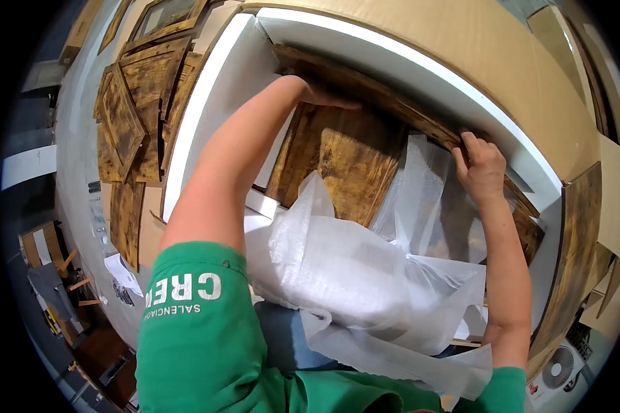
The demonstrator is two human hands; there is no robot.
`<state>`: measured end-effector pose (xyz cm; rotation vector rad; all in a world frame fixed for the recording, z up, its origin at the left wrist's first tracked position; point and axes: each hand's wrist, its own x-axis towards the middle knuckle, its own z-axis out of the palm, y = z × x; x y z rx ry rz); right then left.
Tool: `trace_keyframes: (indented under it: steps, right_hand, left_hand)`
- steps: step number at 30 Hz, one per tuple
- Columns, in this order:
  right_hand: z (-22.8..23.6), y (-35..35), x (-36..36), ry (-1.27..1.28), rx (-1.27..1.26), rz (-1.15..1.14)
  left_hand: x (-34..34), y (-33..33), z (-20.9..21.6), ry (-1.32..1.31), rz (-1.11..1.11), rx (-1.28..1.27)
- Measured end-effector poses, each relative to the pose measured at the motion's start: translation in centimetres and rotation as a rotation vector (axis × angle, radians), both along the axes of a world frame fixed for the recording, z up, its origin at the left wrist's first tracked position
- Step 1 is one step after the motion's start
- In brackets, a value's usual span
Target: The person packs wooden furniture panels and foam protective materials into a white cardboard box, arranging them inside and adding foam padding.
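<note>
A long, narrow dark-brown wooden board (386, 98) lies along the far wall of an open carton lined with white foam (217, 89). My left hand (317, 95) grips its left part, one digit stretched along the near side and the other fingers mostly hidden. Toward the board's right end, my right hand (481, 165) is closed over the top edge, fingers bent. Below the board sits a wider wood-grain panel (355, 165) in the carton. Crumpled translucent white packing sheet (365, 282) covers the near side and partly hides the contents.
Several wood-grain panels (134, 103) are stacked left of the carton, near a framed panel (165, 17). A white paper sheet (122, 274) lies on the floor. Another wooden panel (573, 241) stands against the carton's right side, and a white fan unit (558, 366) is at lower right.
</note>
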<state>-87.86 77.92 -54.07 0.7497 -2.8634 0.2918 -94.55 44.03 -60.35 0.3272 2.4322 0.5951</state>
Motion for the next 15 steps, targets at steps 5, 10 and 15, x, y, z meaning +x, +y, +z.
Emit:
trace_keyframes:
  steps: [5, 10, 15]
  right_hand:
    - [-1.1, 0.1, -0.3, 0.070, 0.072, 0.009]
    - [-2.8, 0.0, -0.4, 0.165, 0.126, 0.004]
    - [-4.4, -0.9, -0.6, 0.221, 0.090, -0.040]
  left_hand:
    - [0.2, -0.1, -0.4, 0.034, -0.007, 0.023]
    - [0.2, 0.3, -0.5, -0.036, -0.022, 0.051]
    - [1.0, -0.6, -1.6, -0.075, -0.032, 0.017]
